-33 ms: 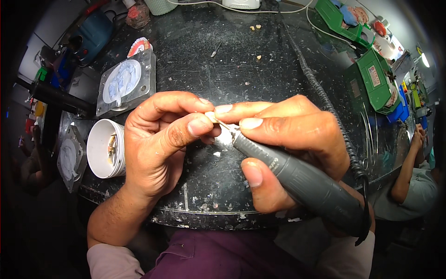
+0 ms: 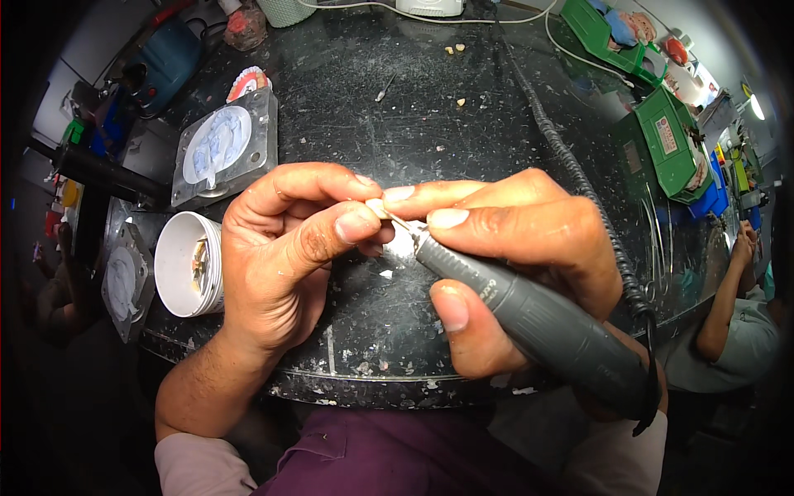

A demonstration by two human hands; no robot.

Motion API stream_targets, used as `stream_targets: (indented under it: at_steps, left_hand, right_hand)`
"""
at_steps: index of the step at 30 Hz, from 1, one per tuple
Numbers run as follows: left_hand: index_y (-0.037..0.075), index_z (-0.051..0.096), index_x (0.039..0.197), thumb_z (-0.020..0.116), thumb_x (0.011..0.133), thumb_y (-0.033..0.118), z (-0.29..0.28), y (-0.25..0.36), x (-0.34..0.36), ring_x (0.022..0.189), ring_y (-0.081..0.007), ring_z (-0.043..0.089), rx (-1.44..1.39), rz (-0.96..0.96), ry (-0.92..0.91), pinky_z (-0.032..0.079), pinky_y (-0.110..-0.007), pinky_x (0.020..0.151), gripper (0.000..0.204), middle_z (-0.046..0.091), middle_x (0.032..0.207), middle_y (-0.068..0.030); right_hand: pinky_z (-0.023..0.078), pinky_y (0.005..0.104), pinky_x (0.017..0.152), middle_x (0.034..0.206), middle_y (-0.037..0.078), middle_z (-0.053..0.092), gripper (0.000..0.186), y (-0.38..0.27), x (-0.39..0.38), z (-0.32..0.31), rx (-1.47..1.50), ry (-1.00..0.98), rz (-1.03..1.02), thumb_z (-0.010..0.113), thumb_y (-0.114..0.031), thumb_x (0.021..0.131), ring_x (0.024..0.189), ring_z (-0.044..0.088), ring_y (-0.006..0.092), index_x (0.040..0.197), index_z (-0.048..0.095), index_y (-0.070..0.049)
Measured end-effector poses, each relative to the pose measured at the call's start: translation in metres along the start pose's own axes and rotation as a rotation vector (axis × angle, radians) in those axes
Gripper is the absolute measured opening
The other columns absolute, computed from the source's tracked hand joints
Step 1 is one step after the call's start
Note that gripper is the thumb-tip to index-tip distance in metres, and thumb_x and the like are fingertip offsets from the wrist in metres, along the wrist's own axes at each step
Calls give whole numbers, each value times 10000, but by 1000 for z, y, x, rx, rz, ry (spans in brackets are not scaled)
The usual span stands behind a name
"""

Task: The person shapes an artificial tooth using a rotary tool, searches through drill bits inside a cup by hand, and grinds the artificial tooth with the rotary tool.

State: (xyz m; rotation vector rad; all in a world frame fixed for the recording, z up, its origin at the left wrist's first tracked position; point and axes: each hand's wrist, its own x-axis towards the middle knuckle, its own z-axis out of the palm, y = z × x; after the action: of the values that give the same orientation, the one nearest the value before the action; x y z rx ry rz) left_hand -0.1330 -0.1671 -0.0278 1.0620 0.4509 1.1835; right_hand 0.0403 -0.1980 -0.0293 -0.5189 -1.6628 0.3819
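Observation:
My left hand [image 2: 281,256] pinches a small pale piece [image 2: 376,207] between thumb and fingertips over the dark round bench [image 2: 430,124]. My right hand [image 2: 521,231] grips a grey rotary handpiece [image 2: 538,322] like a pen. Its thin metal bur [image 2: 403,223] touches the pale piece. A black coiled cord [image 2: 579,182] runs from the tool's rear across the bench to the back. Most of the pale piece is hidden by my fingers.
A white cup [image 2: 184,264] with small bits lies on its side left of my left hand. Metal flasks with white plaster [image 2: 223,149] [image 2: 124,281] sit beyond it. Green trays [image 2: 670,140] stand at the right. Another person's arm [image 2: 728,306] rests at the right edge.

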Motion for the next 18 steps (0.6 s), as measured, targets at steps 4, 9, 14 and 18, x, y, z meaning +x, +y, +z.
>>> stream_targets:
  at_steps: [4, 9, 14, 18]
  left_hand:
    - [-38, 601, 967, 640, 816, 7, 0, 1, 0, 775, -175, 655, -1, -6, 5, 527, -259, 687, 162, 651, 878, -143]
    - [-44, 606, 992, 617, 831, 3, 3, 0, 1, 776, -179, 656, -14, -10, 37, 531, -267, 703, 168, 656, 881, -149]
    - [-46, 618, 998, 592, 854, 23, -1, 1, 0, 776, -177, 658, -54, -69, -7, 535, -269, 706, 161, 664, 869, -149]
    - [-43, 617, 1002, 584, 860, 27, 0, 0, 0, 774, -175, 659, -130, -139, 29, 536, -266, 705, 162, 664, 870, -145]
  right_hand:
    - [548, 336, 749, 910, 239, 597, 230, 0, 0, -2, -5, -7, 10, 595, -44, 795, 856, 643, 280, 970, 470, 37]
    - [538, 326, 758, 935, 250, 613, 234, -5, 2, -7, -34, -34, 61, 591, -59, 810, 866, 639, 258, 983, 459, 29]
    - [530, 316, 760, 945, 242, 623, 235, -8, 3, -9, -52, -48, 143, 588, -65, 818, 867, 632, 224, 995, 457, 19]
    - [530, 317, 770, 963, 237, 623, 232, -4, 1, -9, -35, -60, 127, 589, -48, 816, 868, 629, 215, 1002, 463, 14]
